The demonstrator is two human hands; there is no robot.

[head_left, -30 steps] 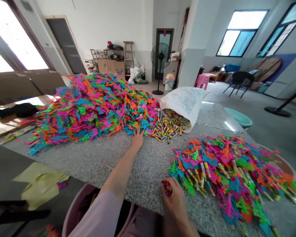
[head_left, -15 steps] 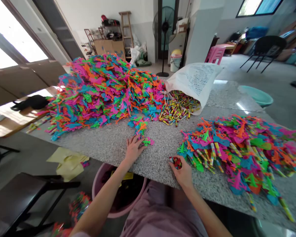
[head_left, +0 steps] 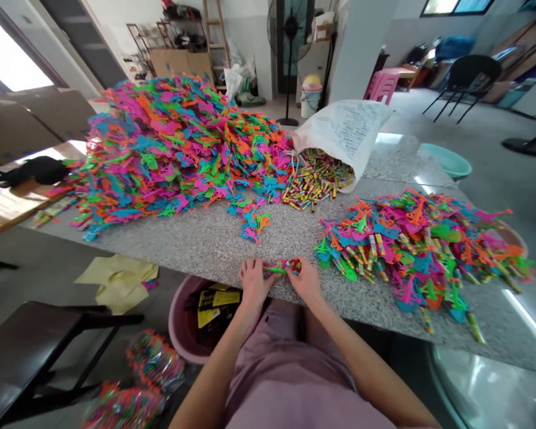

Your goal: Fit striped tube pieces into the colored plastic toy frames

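Note:
Close to the near table edge, my left hand [head_left: 254, 283] pinches a small pink-and-green plastic toy piece [head_left: 276, 267]. My right hand [head_left: 306, 281] meets it from the right, its fingers closed around several small red-ended printed tubes [head_left: 296, 266]. The hands are almost touching, and the fingers partly hide both things. Just beyond them lies a small cluster of loose plastic pieces [head_left: 251, 221] in blue, orange and pink. To the right is a pile of toys joined to tubes [head_left: 411, 244].
A tall heap of bright plastic pieces [head_left: 174, 149] covers the table's left. A white sack [head_left: 348, 137] spills printed tubes [head_left: 317, 179] beside it. Below the near edge stands a pink tub [head_left: 178, 322] with yellow-and-black packets. A dark chair [head_left: 40, 345] is at the left.
My left hand has drawn a pink-and-green piece back from the cluster toward the near edge. My right hand has moved left with its tubes to meet it. The view has shifted slightly.

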